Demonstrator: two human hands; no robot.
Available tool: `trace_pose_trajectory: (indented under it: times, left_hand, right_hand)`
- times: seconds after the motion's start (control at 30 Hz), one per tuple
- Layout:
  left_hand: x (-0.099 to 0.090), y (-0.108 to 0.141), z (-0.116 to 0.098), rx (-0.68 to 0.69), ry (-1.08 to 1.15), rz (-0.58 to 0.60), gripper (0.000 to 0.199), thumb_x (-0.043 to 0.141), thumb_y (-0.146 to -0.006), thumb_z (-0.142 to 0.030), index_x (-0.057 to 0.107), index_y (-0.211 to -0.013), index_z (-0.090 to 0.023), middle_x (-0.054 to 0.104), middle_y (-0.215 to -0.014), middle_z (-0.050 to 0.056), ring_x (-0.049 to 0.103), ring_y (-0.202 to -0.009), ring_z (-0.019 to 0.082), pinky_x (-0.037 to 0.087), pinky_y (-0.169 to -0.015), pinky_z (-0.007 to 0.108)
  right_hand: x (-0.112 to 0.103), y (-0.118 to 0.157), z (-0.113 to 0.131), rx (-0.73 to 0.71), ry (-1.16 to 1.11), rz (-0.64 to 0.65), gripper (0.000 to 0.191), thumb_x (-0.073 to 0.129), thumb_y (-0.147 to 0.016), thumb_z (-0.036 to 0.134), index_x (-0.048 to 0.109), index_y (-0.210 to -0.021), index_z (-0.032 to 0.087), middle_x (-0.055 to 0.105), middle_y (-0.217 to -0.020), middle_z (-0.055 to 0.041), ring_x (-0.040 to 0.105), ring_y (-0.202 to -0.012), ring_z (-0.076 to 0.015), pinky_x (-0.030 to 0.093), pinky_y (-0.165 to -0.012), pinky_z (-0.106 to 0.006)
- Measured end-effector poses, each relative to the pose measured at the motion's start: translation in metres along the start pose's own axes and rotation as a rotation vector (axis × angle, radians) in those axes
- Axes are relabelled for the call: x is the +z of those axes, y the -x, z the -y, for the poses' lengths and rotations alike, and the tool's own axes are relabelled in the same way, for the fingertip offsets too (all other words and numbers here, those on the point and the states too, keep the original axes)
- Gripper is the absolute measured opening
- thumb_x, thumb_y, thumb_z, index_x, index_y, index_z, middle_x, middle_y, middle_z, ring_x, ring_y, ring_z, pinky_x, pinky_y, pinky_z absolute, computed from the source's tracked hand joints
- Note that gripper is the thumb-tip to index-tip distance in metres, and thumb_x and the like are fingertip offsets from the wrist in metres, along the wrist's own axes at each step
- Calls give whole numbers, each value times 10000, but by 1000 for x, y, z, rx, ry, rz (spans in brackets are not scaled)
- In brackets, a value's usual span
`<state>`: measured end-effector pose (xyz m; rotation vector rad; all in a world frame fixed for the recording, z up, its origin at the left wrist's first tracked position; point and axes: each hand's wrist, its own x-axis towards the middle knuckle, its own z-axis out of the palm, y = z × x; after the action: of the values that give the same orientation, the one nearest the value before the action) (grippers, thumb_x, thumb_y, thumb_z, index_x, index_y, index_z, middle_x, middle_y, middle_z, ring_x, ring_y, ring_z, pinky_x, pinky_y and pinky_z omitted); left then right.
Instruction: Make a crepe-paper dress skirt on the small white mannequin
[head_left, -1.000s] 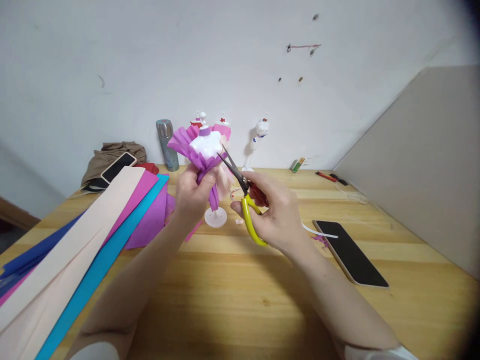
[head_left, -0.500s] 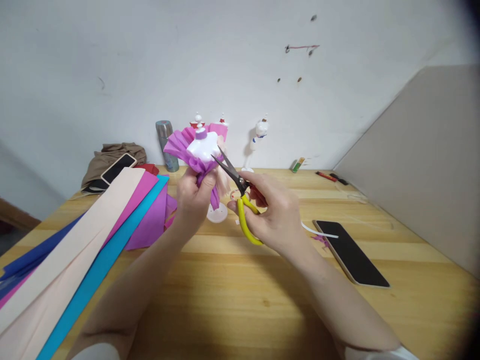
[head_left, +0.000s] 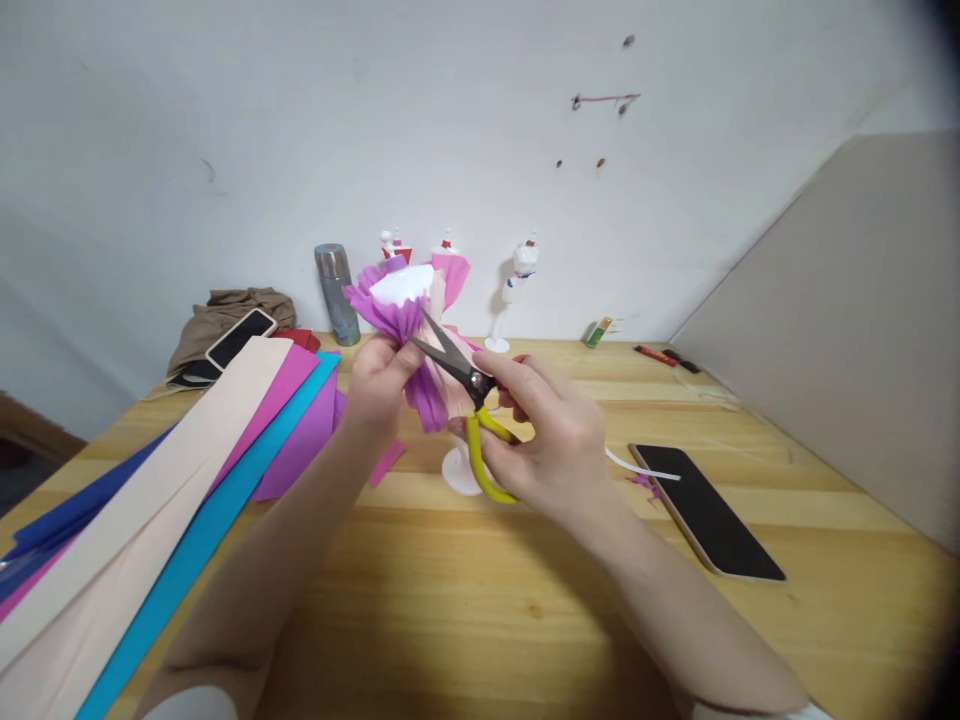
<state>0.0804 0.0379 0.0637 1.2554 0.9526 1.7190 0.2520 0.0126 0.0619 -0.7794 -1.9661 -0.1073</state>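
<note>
A small white dress form (head_left: 403,286) on a round base (head_left: 460,472) leans to the left, wrapped in gathered purple crepe paper (head_left: 424,396) and some pale pink paper (head_left: 454,392). My left hand (head_left: 379,378) is closed on the purple paper at the form's front, pinching it between thumb and fingers. My right hand (head_left: 551,420) grips yellow-handled scissors (head_left: 489,460). Their dark blades are spread, with the tips over the purple paper beside my left thumb. Whether paper lies between the blades, I cannot tell.
Strips of coloured crepe paper (head_left: 187,470) fan across the left side. Behind stand a metal flask (head_left: 337,300) and another white dress form (head_left: 523,262). A phone (head_left: 705,510) with a white strip (head_left: 643,468) across it lies at right, and another phone (head_left: 241,340) at left.
The dress form has tilted left and its base has come nearer to me. The scissors' tips have moved lower and left, closer to my left thumb.
</note>
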Motion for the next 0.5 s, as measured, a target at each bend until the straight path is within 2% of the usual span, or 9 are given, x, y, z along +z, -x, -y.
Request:
trace_pose_trajectory:
  times: [0.1, 0.27, 0.4, 0.5]
  left_hand:
    - [1, -2, -3, -68, 127, 50, 346, 785, -661, -476, 604, -743, -193, 671, -684, 22, 689, -850, 252, 525, -713, 339]
    - [1, -1, 0, -99, 261, 59, 296, 824, -642, -368, 580, -636, -200, 657, -629, 5, 674, -744, 212, 522, -664, 320]
    - [1, -1, 3, -102, 276, 62, 272, 825, -666, -347, 595, -642, -203, 692, -708, 22, 673, -745, 210, 517, -653, 330]
    - [1, -1, 5, -91, 240, 43, 301, 831, -675, -408, 616, -662, -197, 673, -674, 21, 662, -689, 198, 510, -631, 328]
  right_hand:
    - [0, 1, 4, -61, 22, -17, 460, 620, -766, 174, 610, -1224, 206, 622, -833, -55, 599, -686, -188, 466, -551, -300]
    - [0, 1, 8, -132, 40, -59, 452, 597, -739, 132, 615, -1189, 168, 601, -796, -42, 582, -657, -165, 457, -530, -271]
    - [0, 1, 9, -124, 33, -51, 445, 593, -720, 121, 630, -1162, 155, 600, -790, -42, 579, -646, -158, 458, -520, -264]
    - [-1, 1, 8, -97, 12, -47, 451, 598, -740, 139, 631, -1190, 155, 617, -812, -46, 581, -642, -155, 464, -527, -266]
